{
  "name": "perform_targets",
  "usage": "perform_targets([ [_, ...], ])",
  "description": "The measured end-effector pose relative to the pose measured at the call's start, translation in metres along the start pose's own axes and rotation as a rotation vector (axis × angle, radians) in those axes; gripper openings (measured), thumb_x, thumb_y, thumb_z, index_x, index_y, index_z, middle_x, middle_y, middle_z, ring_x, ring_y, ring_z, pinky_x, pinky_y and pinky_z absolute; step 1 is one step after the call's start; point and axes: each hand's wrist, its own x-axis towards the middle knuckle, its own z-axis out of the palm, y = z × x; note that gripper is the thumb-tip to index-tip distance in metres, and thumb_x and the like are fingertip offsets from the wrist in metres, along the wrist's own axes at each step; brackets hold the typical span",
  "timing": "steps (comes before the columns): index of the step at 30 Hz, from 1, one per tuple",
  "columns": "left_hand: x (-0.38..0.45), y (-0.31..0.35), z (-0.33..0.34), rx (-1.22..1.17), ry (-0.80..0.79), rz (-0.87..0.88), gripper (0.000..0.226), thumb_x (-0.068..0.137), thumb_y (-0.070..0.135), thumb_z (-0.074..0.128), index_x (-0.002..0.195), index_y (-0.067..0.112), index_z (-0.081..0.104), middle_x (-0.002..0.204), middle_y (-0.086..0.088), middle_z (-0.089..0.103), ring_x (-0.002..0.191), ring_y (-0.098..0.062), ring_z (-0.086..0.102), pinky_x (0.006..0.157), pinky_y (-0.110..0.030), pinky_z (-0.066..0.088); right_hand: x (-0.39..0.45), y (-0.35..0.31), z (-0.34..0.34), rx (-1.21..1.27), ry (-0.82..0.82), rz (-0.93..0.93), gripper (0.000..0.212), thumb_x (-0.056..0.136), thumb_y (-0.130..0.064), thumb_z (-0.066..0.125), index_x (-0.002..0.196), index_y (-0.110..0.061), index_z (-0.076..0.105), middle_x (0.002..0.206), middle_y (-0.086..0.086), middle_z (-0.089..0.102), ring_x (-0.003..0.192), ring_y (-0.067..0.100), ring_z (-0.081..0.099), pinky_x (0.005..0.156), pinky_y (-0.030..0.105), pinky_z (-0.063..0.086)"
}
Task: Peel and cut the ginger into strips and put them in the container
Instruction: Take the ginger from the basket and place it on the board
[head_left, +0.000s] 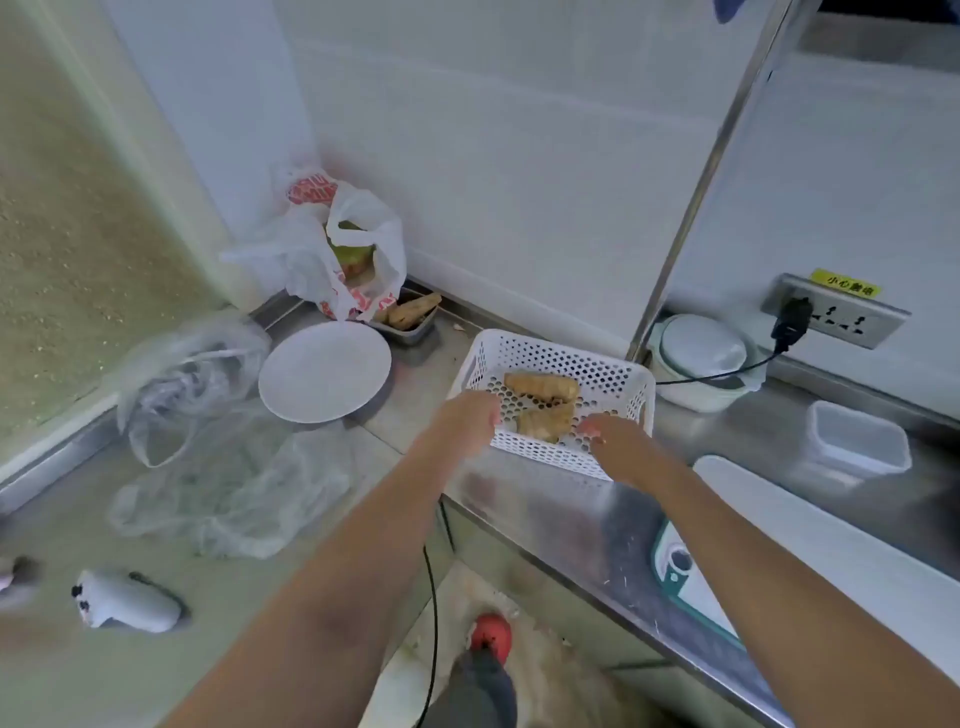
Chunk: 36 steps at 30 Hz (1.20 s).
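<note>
Two pieces of unpeeled ginger (543, 402) lie in a white perforated basket (602, 374) on the steel counter. My left hand (467, 423) grips the basket's near left rim. On the near right rim sits my right hand (621, 447), closed on it, with the fingertips reaching over the edge close to the ginger. An empty clear plastic container (860, 441) stands to the right. A white cutting board (831, 540) with a green edge lies at the near right, partly under my right forearm.
A white plate (324, 371), a small metal tray holding more ginger (410, 314) and plastic bags (332, 244) fill the back left corner. A white appliance (701, 358) is plugged into a wall socket (836, 312). A white controller (124, 603) lies at the near left.
</note>
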Motion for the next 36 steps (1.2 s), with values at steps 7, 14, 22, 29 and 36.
perform_targets([
  [7, 0.055, -0.01, 0.027, -0.075, -0.088, 0.013, 0.025, 0.093, 0.013, 0.053, 0.117, 0.01, 0.057, 0.117, -0.007, 0.06, 0.104, -0.023, 0.059, 0.086, -0.034, 0.049, 0.042, 0.005, 0.019, 0.0, -0.03, 0.155, 0.033, 0.098, -0.009, 0.043, 0.131, -0.01, 0.049, 0.132, 0.01, 0.053, 0.115, 0.026, 0.052, 0.089, 0.024, 0.039],
  [14, 0.097, -0.005, 0.049, -0.108, -0.259, 0.006, 0.046, 0.084, 0.007, 0.062, 0.128, 0.014, 0.052, 0.122, -0.007, 0.058, 0.112, -0.027, 0.057, 0.089, -0.033, 0.047, 0.068, -0.003, 0.036, 0.151, -0.019, 0.223, 0.055, 0.092, -0.011, 0.058, 0.142, -0.008, 0.034, 0.132, 0.013, 0.052, 0.118, 0.028, 0.051, 0.093, 0.032, 0.043],
  [22, 0.11, -0.009, 0.052, -0.334, -0.453, -0.019, 0.027, 0.076, 0.016, 0.073, 0.096, 0.017, 0.055, 0.085, 0.002, 0.06, 0.069, -0.008, 0.053, 0.057, -0.018, 0.042, 0.085, -0.007, 0.037, 0.561, -0.015, 0.509, 0.059, 0.085, -0.008, 0.062, 0.14, -0.006, 0.039, 0.126, 0.009, 0.057, 0.099, 0.023, 0.057, 0.077, 0.031, 0.048],
  [29, 0.113, -0.011, 0.049, -0.496, -0.532, -0.101, 0.011, 0.079, 0.02, 0.072, 0.077, 0.018, 0.062, 0.072, 0.0, 0.064, 0.068, -0.014, 0.059, 0.065, -0.026, 0.05, 0.084, -0.014, 0.036, 0.699, -0.02, 0.535, 0.062, 0.085, 0.0, 0.057, 0.142, -0.011, 0.036, 0.135, 0.005, 0.05, 0.108, 0.021, 0.054, 0.084, 0.035, 0.051],
  [36, 0.105, 0.026, 0.019, -0.964, -0.744, -0.113, 0.041, 0.076, 0.011, 0.075, 0.112, 0.011, 0.055, 0.108, -0.014, 0.067, 0.1, -0.024, 0.067, 0.082, -0.029, 0.056, 0.062, -0.009, 0.005, 0.939, 0.238, 0.574, 0.032, 0.1, -0.039, 0.041, 0.121, -0.018, 0.053, 0.115, 0.006, 0.06, 0.101, 0.024, 0.062, 0.081, 0.038, 0.057],
])
